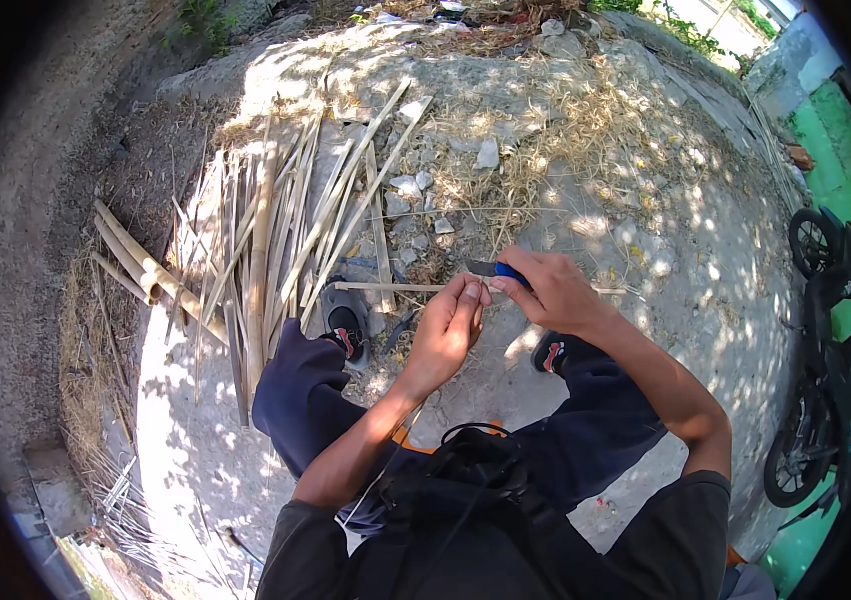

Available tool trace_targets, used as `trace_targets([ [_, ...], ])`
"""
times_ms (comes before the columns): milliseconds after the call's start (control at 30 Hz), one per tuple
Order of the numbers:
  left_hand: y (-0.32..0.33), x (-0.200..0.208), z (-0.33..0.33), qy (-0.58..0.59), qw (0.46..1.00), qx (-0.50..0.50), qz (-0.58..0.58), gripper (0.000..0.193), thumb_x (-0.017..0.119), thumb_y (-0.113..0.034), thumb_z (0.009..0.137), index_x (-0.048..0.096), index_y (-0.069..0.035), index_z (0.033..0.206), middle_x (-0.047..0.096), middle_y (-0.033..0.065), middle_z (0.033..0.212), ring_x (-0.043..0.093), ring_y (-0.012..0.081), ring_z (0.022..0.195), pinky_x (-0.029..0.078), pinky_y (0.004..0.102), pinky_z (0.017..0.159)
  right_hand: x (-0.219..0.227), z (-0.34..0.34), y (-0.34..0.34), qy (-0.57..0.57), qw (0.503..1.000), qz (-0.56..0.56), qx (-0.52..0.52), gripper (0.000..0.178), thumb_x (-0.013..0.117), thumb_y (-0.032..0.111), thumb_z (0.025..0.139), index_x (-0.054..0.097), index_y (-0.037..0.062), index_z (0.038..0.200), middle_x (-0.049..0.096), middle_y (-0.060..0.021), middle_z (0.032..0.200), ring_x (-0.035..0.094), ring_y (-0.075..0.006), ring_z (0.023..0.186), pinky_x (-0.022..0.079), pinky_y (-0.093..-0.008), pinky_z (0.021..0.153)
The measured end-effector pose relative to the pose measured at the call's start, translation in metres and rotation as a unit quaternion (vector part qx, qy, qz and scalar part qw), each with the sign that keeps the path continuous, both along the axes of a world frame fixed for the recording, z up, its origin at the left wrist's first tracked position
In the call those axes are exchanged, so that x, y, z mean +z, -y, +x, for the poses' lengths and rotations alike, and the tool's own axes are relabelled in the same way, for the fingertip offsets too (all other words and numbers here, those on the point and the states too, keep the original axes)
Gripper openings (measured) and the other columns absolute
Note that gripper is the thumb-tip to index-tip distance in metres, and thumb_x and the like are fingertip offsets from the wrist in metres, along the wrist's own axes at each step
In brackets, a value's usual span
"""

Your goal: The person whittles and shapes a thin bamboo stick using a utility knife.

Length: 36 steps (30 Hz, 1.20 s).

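Nearest the lens hangs one black strap bag [476, 480] against the person's chest, above dark blue trousers [291, 390] and two dark shoes with red marks, the left shoe [348, 325] plainly seen, the right shoe [551, 352] mostly hidden by the knee. Two bare hands meet in front of the knees. Left hand [446, 325] is curled closed around one thin bamboo strip [386, 287], thumb and fingertips pinching it near its right end; the strip lies level and runs off to the left, over the left shoe. Right hand [551, 290] is clenched on one small knife [496, 269] with a blue handle, its short blade pointing left and lying just above the strip, beside the left thumb; whether the edge actually touches the bamboo is hard to tell at this size.

On the ground to the left lies one loose heap of split bamboo slats [266, 230], too many and too overlapped to count, fanned out toward the top. Beside it are about three thicker bamboo pieces [141, 260]. Pale stones [487, 153] and dry grass [566, 130] are scattered beyond. One motorcycle [831, 350] stands at the right rim.
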<state>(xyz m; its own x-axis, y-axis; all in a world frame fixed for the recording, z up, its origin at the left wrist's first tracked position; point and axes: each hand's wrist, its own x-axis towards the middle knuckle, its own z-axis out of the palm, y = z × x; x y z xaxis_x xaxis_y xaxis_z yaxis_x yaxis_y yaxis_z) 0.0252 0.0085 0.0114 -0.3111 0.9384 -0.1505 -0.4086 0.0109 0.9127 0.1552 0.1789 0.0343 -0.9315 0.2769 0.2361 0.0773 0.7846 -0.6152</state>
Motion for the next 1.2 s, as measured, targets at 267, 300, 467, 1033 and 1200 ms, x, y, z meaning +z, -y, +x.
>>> trace_targets([
  [267, 0.007, -0.002, 0.001, -0.017, 1.0, -0.015, -0.01, 0.027, 0.043, -0.028, 0.116, 0.053, -0.009, 0.101, 0.033, -0.0087, 0.067, 0.025, 0.0026, 0.052, 0.022, 0.0234, 0.048, 0.0, -0.002, -0.04, 0.009, 0.994, -0.034, -0.105, 0.03, 0.06, 0.03, 0.106, 0.062, 0.0002, 0.105, 0.064, -0.0212, 0.078, 0.061, -0.0414, 0.069, 0.046, -0.047, 0.065],
  [300, 0.005, -0.003, 0.003, -0.029, 0.999, -0.025, -0.007, 0.026, 0.043, -0.028, 0.116, 0.054, -0.008, 0.101, 0.033, -0.009, 0.066, 0.025, 0.0024, 0.052, 0.022, 0.0231, 0.049, -0.007, 0.002, -0.055, -0.015, 0.985, -0.046, -0.168, 0.032, 0.058, 0.031, 0.107, 0.063, 0.0, 0.103, 0.062, -0.0177, 0.075, 0.058, -0.0351, 0.065, 0.044, -0.0443, 0.063],
  [467, 0.005, -0.004, 0.0, -0.025, 0.999, -0.025, -0.013, 0.026, 0.044, -0.026, 0.116, 0.055, -0.007, 0.102, 0.034, -0.0095, 0.065, 0.028, 0.0014, 0.053, 0.024, 0.0224, 0.05, -0.013, 0.013, -0.076, -0.076, 0.936, -0.247, -0.238, 0.036, 0.058, 0.036, 0.109, 0.069, 0.0021, 0.105, 0.05, 0.0038, 0.069, 0.043, -0.0049, 0.06, 0.031, -0.0293, 0.054],
  [1033, 0.0, 0.002, 0.004, -0.12, 0.992, -0.027, -0.027, 0.018, 0.049, -0.022, 0.113, 0.054, -0.007, 0.122, 0.049, -0.0043, 0.066, 0.039, 0.0031, 0.058, 0.031, 0.0227, 0.055, 0.006, -0.001, -0.053, -0.044, 0.875, -0.457, -0.155, 0.021, 0.068, 0.022, 0.105, 0.069, 0.0016, 0.107, 0.075, -0.006, 0.091, 0.041, -0.0003, 0.049, 0.03, -0.0215, 0.044],
  [1200, 0.001, -0.007, 0.002, -0.142, 0.989, -0.041, -0.005, 0.017, 0.048, -0.022, 0.114, 0.053, -0.007, 0.12, 0.047, -0.0048, 0.066, 0.038, 0.0027, 0.058, 0.03, 0.0229, 0.055, -0.001, 0.002, -0.057, -0.041, 0.881, -0.446, -0.155, 0.019, 0.069, 0.022, 0.104, 0.069, 0.0028, 0.106, 0.075, -0.0059, 0.091, 0.041, -0.0001, 0.05, 0.03, -0.0213, 0.044],
])
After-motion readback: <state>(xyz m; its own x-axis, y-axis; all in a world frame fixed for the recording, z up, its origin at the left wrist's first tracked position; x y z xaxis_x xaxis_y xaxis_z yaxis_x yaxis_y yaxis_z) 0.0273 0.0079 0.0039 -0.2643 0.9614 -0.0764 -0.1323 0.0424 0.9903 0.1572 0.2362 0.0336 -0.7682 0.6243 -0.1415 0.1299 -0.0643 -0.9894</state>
